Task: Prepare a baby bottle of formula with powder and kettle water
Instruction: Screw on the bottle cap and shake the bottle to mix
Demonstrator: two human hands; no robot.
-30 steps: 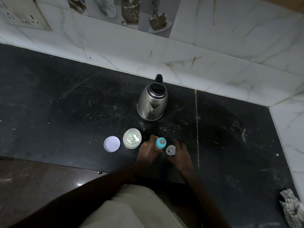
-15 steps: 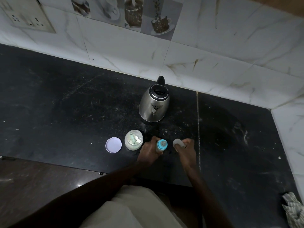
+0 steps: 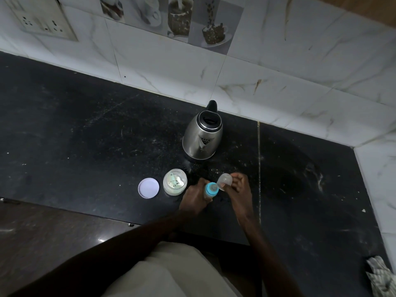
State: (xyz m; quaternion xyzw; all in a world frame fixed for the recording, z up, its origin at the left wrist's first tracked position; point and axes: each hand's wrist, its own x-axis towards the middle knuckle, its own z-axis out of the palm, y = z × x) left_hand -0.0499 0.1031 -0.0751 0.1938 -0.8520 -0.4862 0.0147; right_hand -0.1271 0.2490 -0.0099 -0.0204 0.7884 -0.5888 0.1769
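Observation:
A baby bottle (image 3: 211, 189) with a blue collar and teat stands on the black counter (image 3: 85, 136), and my left hand (image 3: 195, 198) grips its body. My right hand (image 3: 239, 189) pinches the clear bottle cap (image 3: 224, 180), tilted and lifted just right of the teat. To the left an open jar of formula powder (image 3: 175, 184) holds a pale scoop. Its white lid (image 3: 148, 188) lies flat beside it. The steel kettle (image 3: 203, 136) with a black lid stands behind, near the wall.
White marble wall tiles (image 3: 278, 67) close the counter at the back and right. A socket panel (image 3: 40, 20) is on the wall at far left. A crumpled cloth (image 3: 380, 277) lies at the counter's near right corner. The counter's front edge runs below the jar.
My right hand has picked the clear cap up from beside the bottle and raised it next to the teat. My left hand has stayed on the bottle.

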